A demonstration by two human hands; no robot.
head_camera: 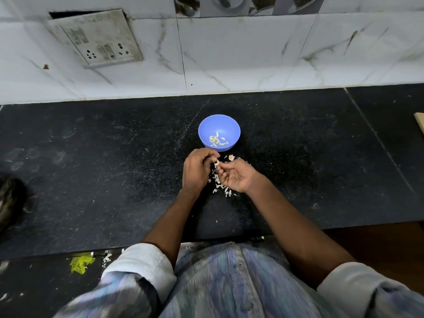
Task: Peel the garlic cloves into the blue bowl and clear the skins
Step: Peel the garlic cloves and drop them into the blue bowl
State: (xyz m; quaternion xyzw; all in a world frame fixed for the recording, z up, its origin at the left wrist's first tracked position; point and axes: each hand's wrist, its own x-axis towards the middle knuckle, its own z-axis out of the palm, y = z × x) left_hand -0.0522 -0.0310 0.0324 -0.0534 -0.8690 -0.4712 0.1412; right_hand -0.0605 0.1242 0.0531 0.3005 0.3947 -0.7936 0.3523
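Mid-peel: left hand (197, 167) and right hand (234, 176) both pinch one garlic clove (215, 162) just before the blue bowl (207, 127); skins (223, 188) litter the desk (91, 180) beneath. Next, probably: strip the remaining skin, drop the clove in.

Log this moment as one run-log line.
stage: peeling | left hand: holds clove | right hand: pinches its skin | bowl: peeled cloves inside | skins: loose on counter, not cleared

No text, label, brand, number or sign can be read anywhere in view.
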